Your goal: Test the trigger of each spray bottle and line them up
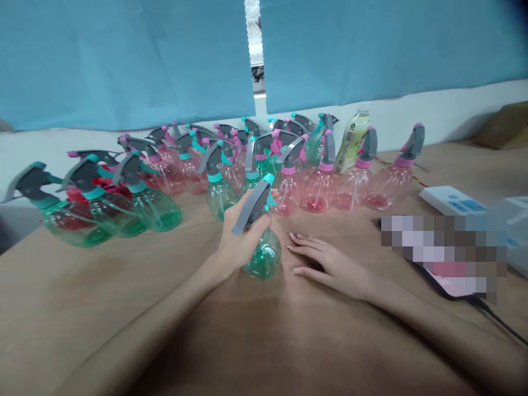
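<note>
Two hands busy: left hand (237,242) grips green bottle (262,256) by its neck, right hand (330,264) flat, empty beside; keep it upright.

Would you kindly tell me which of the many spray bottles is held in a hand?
The green spray bottle nearest the camera, gripped by the left hand; it stands alone on the table, apart from the crowded rows behind.

Bare forearms, no sleeves; hands (243,242) w/ long pale nails (right hand (330,264) esp.)
</note>
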Demonstrator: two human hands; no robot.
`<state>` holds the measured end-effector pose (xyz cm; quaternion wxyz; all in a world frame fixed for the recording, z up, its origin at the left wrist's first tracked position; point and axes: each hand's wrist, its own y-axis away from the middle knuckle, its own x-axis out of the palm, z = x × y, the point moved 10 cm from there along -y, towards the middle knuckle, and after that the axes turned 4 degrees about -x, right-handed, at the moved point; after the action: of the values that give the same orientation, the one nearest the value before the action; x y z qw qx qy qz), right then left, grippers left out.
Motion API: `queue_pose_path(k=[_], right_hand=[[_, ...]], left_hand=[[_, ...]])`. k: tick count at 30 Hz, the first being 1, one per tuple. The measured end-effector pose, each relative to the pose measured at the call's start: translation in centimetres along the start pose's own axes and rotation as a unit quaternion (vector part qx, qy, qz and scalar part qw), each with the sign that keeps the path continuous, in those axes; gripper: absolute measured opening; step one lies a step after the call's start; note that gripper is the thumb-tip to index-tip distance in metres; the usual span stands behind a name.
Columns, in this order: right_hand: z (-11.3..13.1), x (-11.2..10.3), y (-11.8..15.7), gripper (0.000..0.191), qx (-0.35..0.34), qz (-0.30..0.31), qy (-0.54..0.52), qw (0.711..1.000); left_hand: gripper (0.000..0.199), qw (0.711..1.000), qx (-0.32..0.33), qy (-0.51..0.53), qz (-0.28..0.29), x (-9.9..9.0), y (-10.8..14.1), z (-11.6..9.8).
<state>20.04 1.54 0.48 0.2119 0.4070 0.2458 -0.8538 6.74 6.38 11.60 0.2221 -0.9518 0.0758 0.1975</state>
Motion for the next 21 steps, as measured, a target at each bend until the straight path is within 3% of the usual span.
queue_pose_path(k=[21], right_hand=[[-0.08, 0.07, -0.03, 0.057, 0.002, 0.004, 0.006, 1.0]], left_hand=[[0.021, 1.0, 0.001, 0.012, 0.004, 0.03, -0.1, 0.26]])
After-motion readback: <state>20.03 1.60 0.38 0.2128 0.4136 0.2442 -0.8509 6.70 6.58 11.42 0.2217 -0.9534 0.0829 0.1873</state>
